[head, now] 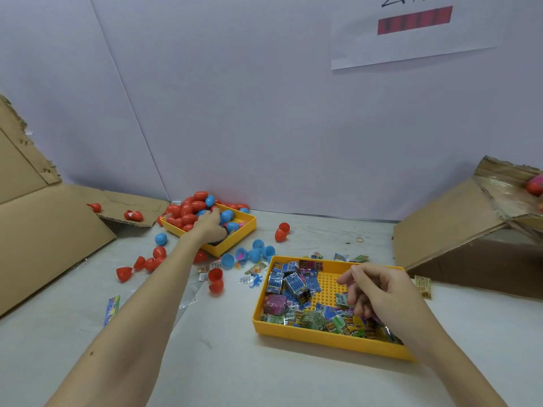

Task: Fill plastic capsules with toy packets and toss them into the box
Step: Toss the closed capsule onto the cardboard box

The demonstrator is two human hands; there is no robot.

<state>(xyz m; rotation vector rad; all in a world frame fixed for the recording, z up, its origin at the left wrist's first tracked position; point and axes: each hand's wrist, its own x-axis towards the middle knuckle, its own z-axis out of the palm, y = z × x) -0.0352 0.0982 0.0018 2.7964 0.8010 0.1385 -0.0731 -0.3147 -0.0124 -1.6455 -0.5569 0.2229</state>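
Nearest, the right hand (pixel 379 292) hovers over the yellow packet tray (pixel 323 337), fingers curled down among the toy packets (pixel 293 284) — whether one is pinched cannot be told. Farther off, the left hand (pixel 210 226) reaches into the capsule tray (pixel 235 243), fingers spread over the red and blue capsules (pixel 188 208); a grip is not evident. Loose capsule halves (pixel 216 280) lie scattered between. At far right, the cardboard box (pixel 458 227) shows a few capsules inside — most work appears outstanding.
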